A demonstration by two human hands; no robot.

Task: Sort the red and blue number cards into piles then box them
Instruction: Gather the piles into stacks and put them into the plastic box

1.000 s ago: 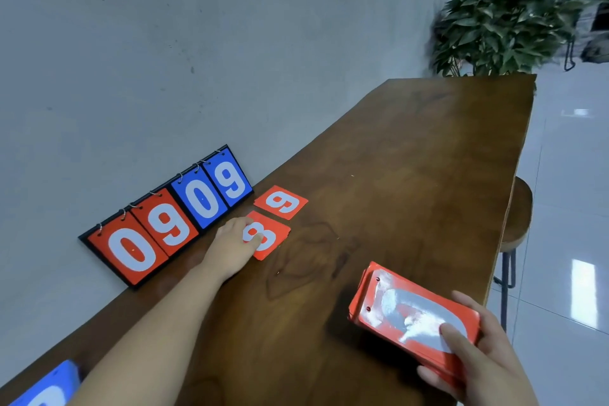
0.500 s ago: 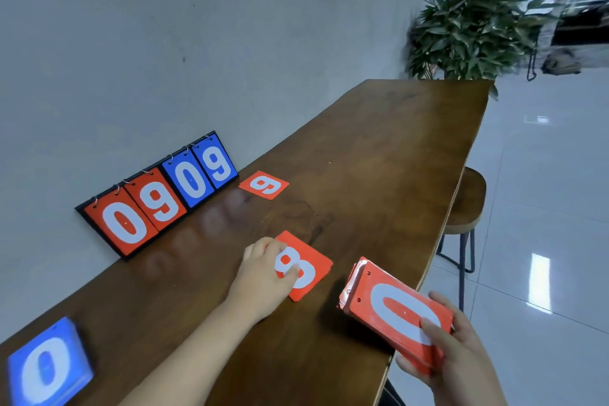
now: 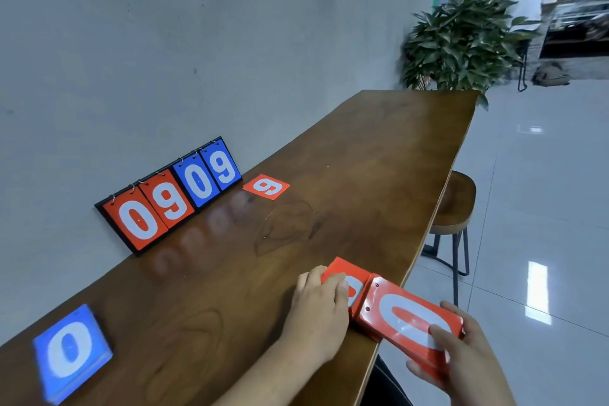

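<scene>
Left hand [image 3: 321,310] has slid the red card [image 3: 352,274] back from mid-table to the near edge; the card now touches the red stack [image 3: 405,323]. Fingers lie flat on top, pressing, not gripping. Right hand [image 3: 461,354] still grips the stack, thumb on top, half off the table [image 3: 362,158]. Red 9 card [image 3: 266,187] unmoved beside the scoreboard [image 3: 171,198]. Blue stack [image 3: 71,353] at near left.
</scene>
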